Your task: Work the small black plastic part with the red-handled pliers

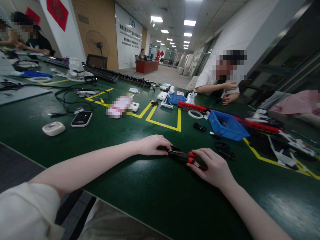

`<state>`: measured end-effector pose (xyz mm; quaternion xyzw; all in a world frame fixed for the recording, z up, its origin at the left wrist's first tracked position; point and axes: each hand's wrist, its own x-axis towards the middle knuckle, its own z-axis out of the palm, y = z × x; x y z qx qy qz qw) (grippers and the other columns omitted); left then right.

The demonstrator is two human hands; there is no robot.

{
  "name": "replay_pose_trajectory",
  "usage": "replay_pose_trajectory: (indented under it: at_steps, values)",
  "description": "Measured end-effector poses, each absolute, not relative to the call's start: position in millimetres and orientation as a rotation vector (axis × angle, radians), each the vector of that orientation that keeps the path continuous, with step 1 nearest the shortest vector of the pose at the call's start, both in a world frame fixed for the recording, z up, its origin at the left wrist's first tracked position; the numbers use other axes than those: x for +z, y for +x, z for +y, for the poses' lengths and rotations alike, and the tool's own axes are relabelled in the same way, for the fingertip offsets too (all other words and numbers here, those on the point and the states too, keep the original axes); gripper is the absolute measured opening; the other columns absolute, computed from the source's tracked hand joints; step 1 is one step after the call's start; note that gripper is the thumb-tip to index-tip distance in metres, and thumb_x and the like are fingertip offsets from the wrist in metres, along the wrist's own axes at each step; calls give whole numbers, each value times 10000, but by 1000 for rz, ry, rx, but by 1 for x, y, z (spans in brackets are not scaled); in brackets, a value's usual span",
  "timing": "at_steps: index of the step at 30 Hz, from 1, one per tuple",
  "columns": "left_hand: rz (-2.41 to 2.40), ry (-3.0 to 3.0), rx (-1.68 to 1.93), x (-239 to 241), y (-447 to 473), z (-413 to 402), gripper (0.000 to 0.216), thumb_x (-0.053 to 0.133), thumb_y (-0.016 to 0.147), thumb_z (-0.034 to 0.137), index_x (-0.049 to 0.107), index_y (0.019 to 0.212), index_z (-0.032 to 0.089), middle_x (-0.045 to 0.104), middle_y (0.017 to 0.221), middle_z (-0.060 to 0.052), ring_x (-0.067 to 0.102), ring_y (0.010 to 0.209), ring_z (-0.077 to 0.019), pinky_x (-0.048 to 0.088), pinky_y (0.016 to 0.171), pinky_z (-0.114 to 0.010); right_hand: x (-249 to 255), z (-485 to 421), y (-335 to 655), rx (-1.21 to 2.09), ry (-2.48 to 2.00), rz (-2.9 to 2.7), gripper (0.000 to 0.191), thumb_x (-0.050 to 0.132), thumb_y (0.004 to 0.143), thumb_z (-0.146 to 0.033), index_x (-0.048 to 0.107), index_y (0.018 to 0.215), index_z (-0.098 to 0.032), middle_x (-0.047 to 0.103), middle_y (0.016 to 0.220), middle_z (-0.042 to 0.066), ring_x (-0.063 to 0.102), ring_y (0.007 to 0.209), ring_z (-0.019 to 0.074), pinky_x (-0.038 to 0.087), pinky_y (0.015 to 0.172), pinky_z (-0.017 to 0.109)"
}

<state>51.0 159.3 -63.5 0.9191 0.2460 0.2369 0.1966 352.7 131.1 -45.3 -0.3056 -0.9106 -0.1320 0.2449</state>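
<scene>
My right hand (214,166) is closed round the red handles of a pair of pliers (186,156) that lie low over the dark green table (140,186). The pliers' dark jaws point left and meet a small black part (165,148). My left hand (153,145) is curled over that black part and pins it against the table. A few more small black parts (225,150) lie just right of my right hand.
A blue bin (228,126) stands behind my right hand, beside red and black strips (260,126). A phone (81,118) and a white puck (53,128) lie to the left. Yellow tape lines (163,124) mark the table. Another person (220,80) sits across; others sit far left.
</scene>
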Motion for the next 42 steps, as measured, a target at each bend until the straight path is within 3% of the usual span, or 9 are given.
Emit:
replay_pose_trajectory:
  at_steps: [13,42]
  values:
    - [650,2548,716,-62,50,159,176,680,869,244,700,1036,190,662,1247,-96,620,1111,-214,469,969,-354,-48,133,358,-475,-838,-2455,417,676,834,-440,621,1128,-148,689,1017,123,658,899,240,540,729,361]
    - [666,2537,704,-62,51,158,155,691,855,237,688,1002,189,656,1232,-95,619,1112,-213,461,971,-357,-44,132,353,-338,-909,-2496,370,644,847,-472,643,1078,-183,699,980,109,653,853,233,512,701,352]
